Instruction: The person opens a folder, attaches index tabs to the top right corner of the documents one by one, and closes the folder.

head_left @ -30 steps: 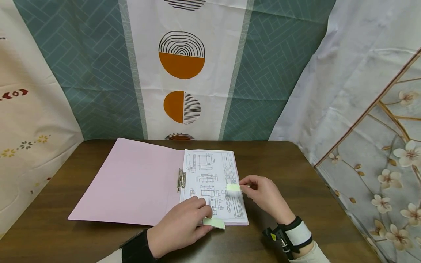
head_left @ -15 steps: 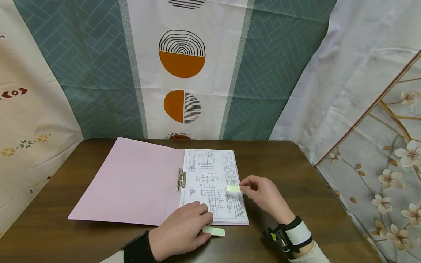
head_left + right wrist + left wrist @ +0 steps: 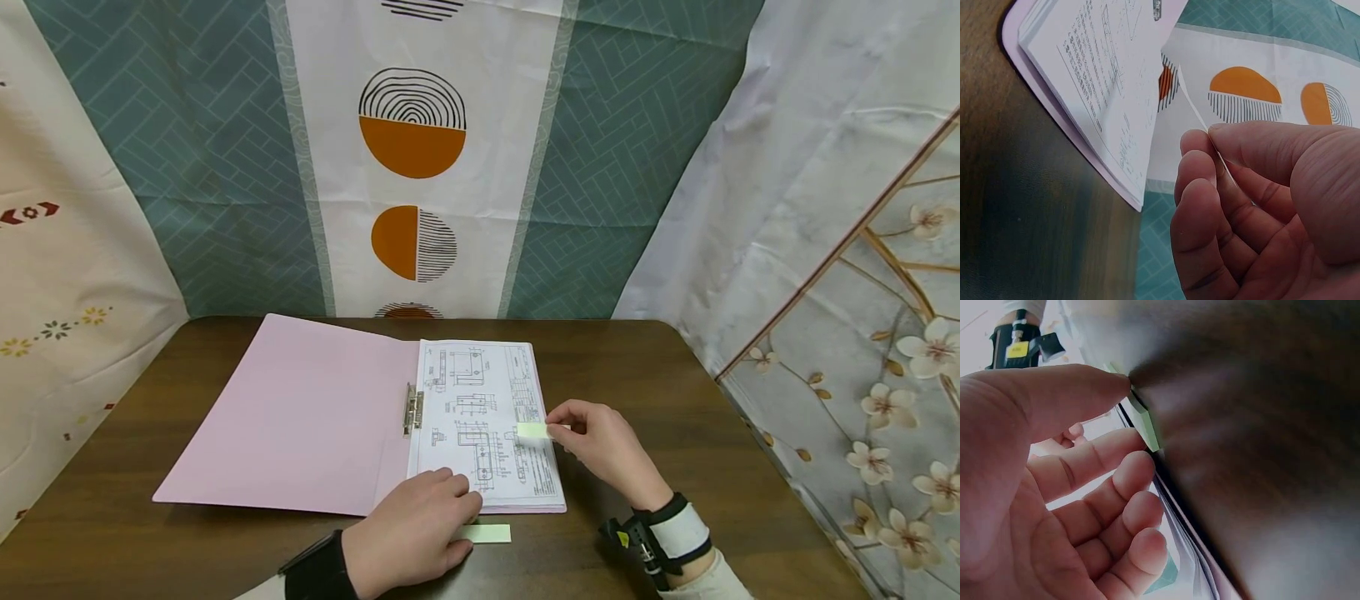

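Observation:
My right hand (image 3: 603,446) pinches a pale yellow-green sticky note (image 3: 531,430) between thumb and index finger, over the right edge of the drawing sheets (image 3: 498,371). Seen thin and edge-on in the right wrist view, the note (image 3: 1192,103) curves away from my fingertips. My left hand (image 3: 412,533) holds the left end of a pale green sticky note pad (image 3: 491,533) between thumb and index finger. That pad lies at the table surface, just in front of the sheets' near edge; my fingers hide its left end. The sheets lie in an open pink folder (image 3: 300,417).
A metal clip (image 3: 413,408) stands at the folder's spine, beside the sheets. The brown wooden table (image 3: 607,358) has a patterned curtain (image 3: 630,167) behind it and a flowered cloth (image 3: 862,375) along its right side.
My left hand has brought the pad down and slightly towards me, off the sheets' near edge, and the pad now lies flatter. The right hand and its note have stayed in place.

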A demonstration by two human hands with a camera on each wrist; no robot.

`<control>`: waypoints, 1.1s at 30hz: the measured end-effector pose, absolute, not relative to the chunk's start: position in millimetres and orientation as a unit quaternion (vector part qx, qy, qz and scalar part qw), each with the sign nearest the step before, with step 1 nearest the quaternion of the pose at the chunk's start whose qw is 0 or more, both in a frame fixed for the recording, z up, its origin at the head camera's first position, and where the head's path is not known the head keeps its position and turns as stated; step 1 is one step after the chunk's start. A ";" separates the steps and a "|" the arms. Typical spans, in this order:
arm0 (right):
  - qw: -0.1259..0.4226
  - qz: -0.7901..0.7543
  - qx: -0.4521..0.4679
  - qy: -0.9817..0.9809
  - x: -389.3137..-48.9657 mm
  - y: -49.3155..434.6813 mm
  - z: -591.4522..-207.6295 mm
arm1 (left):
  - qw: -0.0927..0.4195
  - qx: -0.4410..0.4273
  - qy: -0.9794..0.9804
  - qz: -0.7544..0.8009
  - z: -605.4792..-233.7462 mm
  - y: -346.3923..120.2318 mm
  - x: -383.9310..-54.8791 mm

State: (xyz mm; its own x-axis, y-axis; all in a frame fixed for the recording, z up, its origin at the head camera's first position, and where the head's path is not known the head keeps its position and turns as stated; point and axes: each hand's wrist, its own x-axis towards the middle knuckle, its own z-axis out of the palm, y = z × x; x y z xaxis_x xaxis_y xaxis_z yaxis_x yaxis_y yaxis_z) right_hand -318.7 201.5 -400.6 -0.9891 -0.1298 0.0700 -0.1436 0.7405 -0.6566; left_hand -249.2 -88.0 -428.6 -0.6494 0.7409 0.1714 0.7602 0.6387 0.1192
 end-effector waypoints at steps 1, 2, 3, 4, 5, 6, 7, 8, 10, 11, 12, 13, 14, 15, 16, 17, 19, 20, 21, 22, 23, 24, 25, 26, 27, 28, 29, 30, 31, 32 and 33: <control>0.010 0.353 0.072 -0.933 -318.8 201.6 -400.8 | 0.049 -0.414 -0.904 -0.093 -428.8 -87.9 -249.6; 0.009 0.353 0.071 -0.933 -318.8 201.7 -401.1 | 0.047 -0.413 -0.905 -0.097 -428.8 -87.8 -249.9; 0.010 0.353 0.071 -0.933 -319.0 201.8 -401.2 | 0.044 -0.410 -0.905 -0.103 -428.3 -87.9 -250.2; 0.009 0.354 0.071 -0.933 -319.1 201.3 -401.1 | 0.043 -0.407 -0.906 -0.110 -427.9 -88.2 -250.9; 0.009 0.354 0.071 -0.933 -319.2 200.8 -400.9 | 0.045 -0.403 -0.907 -0.118 -427.2 -88.6 -251.6; 0.009 0.354 0.072 -0.933 -319.4 200.3 -400.8 | 0.051 -0.398 -0.907 -0.125 -426.2 -89.0 -252.7; 0.009 0.353 0.072 -0.933 -319.8 199.8 -401.0 | 0.061 -0.393 -0.908 -0.130 -425.2 -89.5 -254.2; 0.008 0.353 0.071 -0.933 -320.1 199.3 -401.1 | 0.074 -0.387 -0.909 -0.135 -423.9 -90.1 -255.9; 0.007 0.351 0.072 -0.934 -320.7 198.6 -401.6 | 0.103 -0.372 -0.912 -0.140 -422.0 -91.6 -261.0; 0.006 0.349 0.074 -0.934 -321.2 198.4 -402.0 | 0.117 -0.362 -0.914 -0.139 -421.3 -92.4 -263.9; 0.005 0.349 0.075 -0.934 -321.5 198.2 -402.4 | 0.129 -0.352 -0.917 -0.135 -421.0 -93.3 -267.1; 0.004 0.348 0.076 -0.934 -322.0 198.2 -403.0 | 0.138 -0.342 -0.920 -0.132 -421.5 -94.3 -270.6; 0.003 0.348 0.077 -0.934 -322.1 198.1 -403.1 | 0.144 -0.333 -0.923 -0.128 -421.9 -95.4 -274.2; 0.002 0.346 0.079 -0.935 -322.6 198.1 -403.4 | 0.149 -0.325 -0.926 -0.124 -422.9 -96.6 -277.6; 0.001 0.344 0.081 -0.935 -323.2 198.1 -403.7 | 0.152 -0.316 -0.929 -0.119 -424.0 -97.7 -280.8; 0.001 0.345 0.082 -0.935 -323.9 198.1 -403.7 | 0.154 -0.309 -0.932 -0.115 -425.4 -98.8 -284.0; 0.001 0.343 0.083 -0.936 -325.7 198.0 -403.3 | 0.154 -0.298 -0.936 -0.108 -427.7 -101.0 -289.0; 0.002 0.342 0.084 -0.936 -326.8 197.8 -402.7 | 0.153 -0.293 -0.938 -0.105 -428.5 -101.9 -291.0; 0.003 0.341 0.084 -0.936 -328.1 197.6 -402.1 | 0.151 -0.289 -0.940 -0.103 -429.3 -102.8 -292.6; 0.003 0.341 0.084 -0.936 -329.2 197.7 -401.5 | 0.146 -0.285 -0.942 -0.100 -429.6 -103.6 -293.7; 0.002 0.342 0.083 -0.936 -330.4 197.6 -400.7 | 0.142 -0.282 -0.944 -0.098 -429.9 -104.3 -294.7; 0.000 0.343 0.082 -0.936 -331.8 197.7 -400.1 | 0.137 -0.279 -0.946 -0.095 -429.7 -104.8 -295.2; -0.003 0.345 0.081 -0.935 -333.2 197.8 -399.6 | 0.131 -0.276 -0.948 -0.094 -429.8 -105.3 -295.7; -0.005 0.346 0.081 -0.935 -334.8 198.0 -399.3 | 0.125 -0.274 -0.949 -0.092 -429.5 -105.7 -295.7; -0.007 0.347 0.080 -0.934 -336.1 198.2 -398.9 | 0.121 -0.272 -0.950 -0.091 -429.7 -106.0 -295.9; -0.010 0.348 0.080 -0.934 -337.4 198.6 -398.6 | 0.116 -0.270 -0.952 -0.090 -429.7 -106.3 -296.0; -0.011 0.349 0.080 -0.934 -338.9 198.7 -398.3 | 0.112 -0.269 -0.953 -0.089 -429.7 -106.5 -295.9; -0.011 0.349 0.083 -0.934 -340.3 198.9 -397.9 | 0.108 -0.267 -0.954 -0.087 -429.4 -106.4 -295.9; -0.010 0.348 0.084 -0.934 -341.8 199.2 -397.9 | 0.106 -0.266 -0.954 -0.087 -429.5 -106.4 -295.9; -0.009 0.347 0.084 -0.934 -343.3 199.5 -397.9 | 0.104 -0.265 -0.955 -0.087 -429.9 -106.4 -296.2; -0.009 0.347 0.086 -0.934 -344.7 199.7 -397.8 | 0.102 -0.265 -0.955 -0.088 -430.1 -106.3 -296.3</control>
State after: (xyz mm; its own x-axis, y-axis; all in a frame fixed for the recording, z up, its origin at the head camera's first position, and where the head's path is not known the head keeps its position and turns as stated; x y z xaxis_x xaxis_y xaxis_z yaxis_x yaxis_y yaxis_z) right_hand -344.7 199.7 -397.8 -0.9850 -0.1671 0.0429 -0.1546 0.7445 -0.6495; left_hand -296.3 -106.3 -430.1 -0.8387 0.4882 0.2414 0.5240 0.8441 0.1136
